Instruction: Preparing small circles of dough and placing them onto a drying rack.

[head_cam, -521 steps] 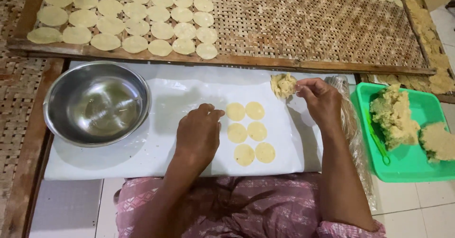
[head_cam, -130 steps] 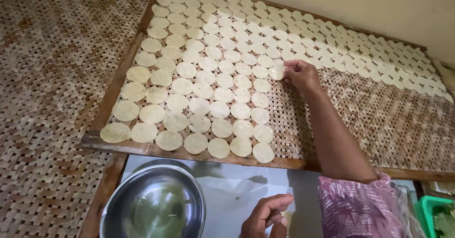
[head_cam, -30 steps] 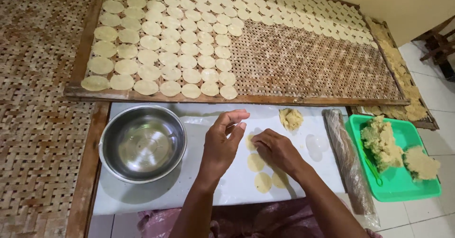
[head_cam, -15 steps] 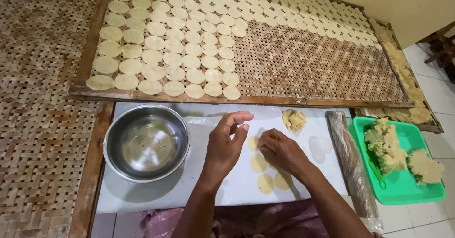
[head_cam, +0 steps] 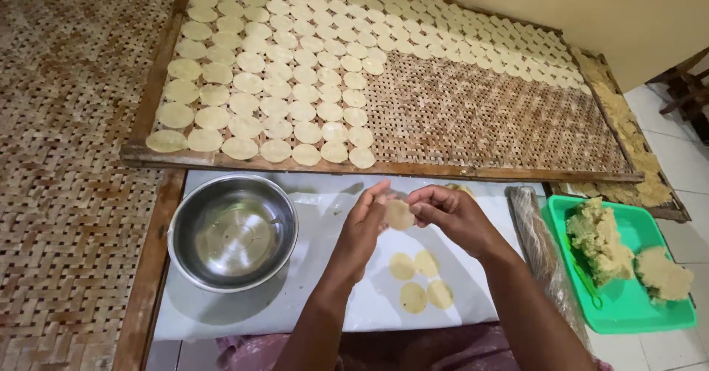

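Pinched between the fingertips of both hands, a thin round dough disc (head_cam: 399,214) is held up just above the white work sheet (head_cam: 295,297), near the middle of the view. Left hand (head_cam: 363,231) comes at it from 8 o'clock, fingers pointing up and closed lightly on the disc's left edge; right hand (head_cam: 452,216) comes from 3 o'clock, thumb and forefinger closed on its right edge. Directly below, toward 6 o'clock, four more flat discs (head_cam: 421,281) lie on the sheet in a tight cluster, two above two, close together but whether their edges touch cannot be told. At 9 o'clock of the hands sits a round steel bowl (head_cam: 233,232), resting on the same sheet. Toward 12 o'clock, a long woven bamboo drying rack (head_cam: 480,120) in a wooden frame stretches across the view, its left part and far edge covered in neat rows of pale discs (head_cam: 273,83), the near right part bare weave. At 3 o'clock a plastic-wrapped rolling pin (head_cam: 543,253) lies beside the sheet, and beyond it a green plastic tray (head_cam: 628,304) holds two lumps of dough (head_cam: 598,234).
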